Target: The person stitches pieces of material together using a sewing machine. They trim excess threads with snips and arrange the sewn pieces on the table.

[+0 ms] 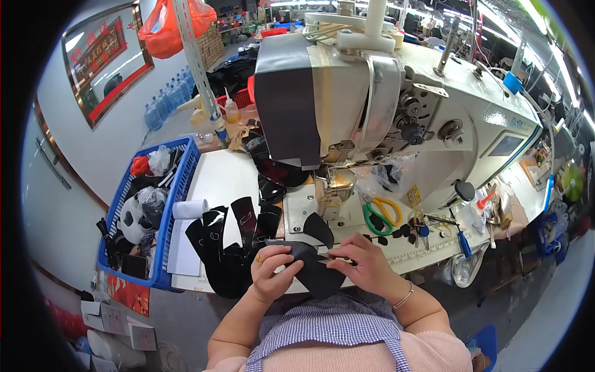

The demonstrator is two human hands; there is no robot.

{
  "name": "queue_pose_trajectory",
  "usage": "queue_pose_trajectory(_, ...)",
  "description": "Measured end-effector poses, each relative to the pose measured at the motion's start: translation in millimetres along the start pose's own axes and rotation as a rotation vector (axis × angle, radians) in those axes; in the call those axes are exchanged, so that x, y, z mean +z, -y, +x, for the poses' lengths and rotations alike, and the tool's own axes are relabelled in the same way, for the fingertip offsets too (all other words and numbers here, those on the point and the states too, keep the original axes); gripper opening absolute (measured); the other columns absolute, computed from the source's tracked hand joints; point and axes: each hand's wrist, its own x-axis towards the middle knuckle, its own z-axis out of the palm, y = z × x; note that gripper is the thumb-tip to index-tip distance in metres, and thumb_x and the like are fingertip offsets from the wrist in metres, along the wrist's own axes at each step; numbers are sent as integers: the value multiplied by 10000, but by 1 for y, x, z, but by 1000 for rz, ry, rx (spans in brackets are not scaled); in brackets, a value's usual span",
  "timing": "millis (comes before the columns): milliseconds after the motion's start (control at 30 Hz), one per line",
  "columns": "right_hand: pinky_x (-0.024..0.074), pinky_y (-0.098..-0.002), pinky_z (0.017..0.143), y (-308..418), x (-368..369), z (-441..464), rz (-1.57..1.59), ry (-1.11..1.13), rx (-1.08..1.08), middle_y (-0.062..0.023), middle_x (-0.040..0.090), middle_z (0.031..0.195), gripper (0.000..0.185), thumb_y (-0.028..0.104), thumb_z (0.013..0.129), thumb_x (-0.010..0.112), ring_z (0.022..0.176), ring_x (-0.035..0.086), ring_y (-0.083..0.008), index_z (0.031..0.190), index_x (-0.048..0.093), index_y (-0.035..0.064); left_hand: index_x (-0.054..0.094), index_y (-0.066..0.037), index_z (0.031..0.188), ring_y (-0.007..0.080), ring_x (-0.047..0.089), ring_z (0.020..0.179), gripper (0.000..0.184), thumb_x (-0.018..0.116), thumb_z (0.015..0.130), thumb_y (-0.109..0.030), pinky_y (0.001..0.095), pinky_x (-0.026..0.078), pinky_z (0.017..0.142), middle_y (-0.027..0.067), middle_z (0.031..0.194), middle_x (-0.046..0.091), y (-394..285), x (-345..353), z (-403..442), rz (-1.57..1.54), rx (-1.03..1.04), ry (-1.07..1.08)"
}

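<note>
The right hand [364, 263] partly hides a slim tool [324, 258] too small to identify; the left hand [273, 270] covers part of its black piece [321, 278]; the top edge crops the red bag [170, 31].

Pink top [434, 351], short-sleeved; apron [325, 328], blue-and-white check, with strap [397, 355]; bracelet [406, 297], slim, right wrist [398, 291]; ring [258, 258], gold-toned, left hand [273, 271].

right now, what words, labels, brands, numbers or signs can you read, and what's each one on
None reads clearly enough to quote.
Framed panel on the wall: characters on red, too blurred.
Sewing machine: blue lettering beside the screen, too small to read surely.
Yellow label on the machine: print too small.
White box on the floor: red print, too blurred.
Black piece in hand: no text visible.
</note>
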Motion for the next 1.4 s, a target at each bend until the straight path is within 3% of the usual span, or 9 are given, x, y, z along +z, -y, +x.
queue_pose_trajectory(300,483,-285,594,-4,26,11,-76,-137,-154,-81,543,843,235,184,748,726,703,585,-213,935,656,60,650,-107,752,238,603,781,285,675,508,38,325,507,627,34,811,552,-7,3,-4,15,-47,-31)
queue_pose_trajectory(600,487,-280,561,-20,41,7,-27,-322,-175,-68,558,839,228,168,734,736,675,594,-211,924,651,77,655,-108,749,239,602,772,284,662,508,42,318,500,617,34,800,547,-6,6,-12,25,-72,-55)
queue_pose_trajectory(733,490,-284,553,-12,34,2,-74,-237,-122,-69,565,828,211,154,732,736,663,597,-202,911,655,78,657,-106,732,238,603,770,269,660,504,38,315,500,616,33,787,549,-6,7,-12,27,-114,-57)
queue_pose_trajectory(1000,495,-290,564,-23,39,7,-82,-295,-134,-56,553,828,229,195,750,715,674,594,-204,934,647,75,644,-98,725,241,610,762,261,644,510,51,314,498,614,37,776,555,-7,13,-10,19,-109,-63)
queue_pose_trajectory(1200,496,-284,578,-21,34,0,-109,-144,-202,-54,570,838,276,187,698,757,692,596,-198,931,654,79,574,-75,684,261,624,765,255,640,502,91,319,498,619,53,749,562,-3,17,-12,-51,-209,-100)
queue_pose_trajectory(1400,493,-291,560,-33,42,6,-50,-142,-308,-52,564,829,252,210,725,736,647,589,-203,923,652,79,575,-66,715,272,625,776,269,652,510,90,330,504,647,66,782,583,-4,21,-11,-94,-212,-92)
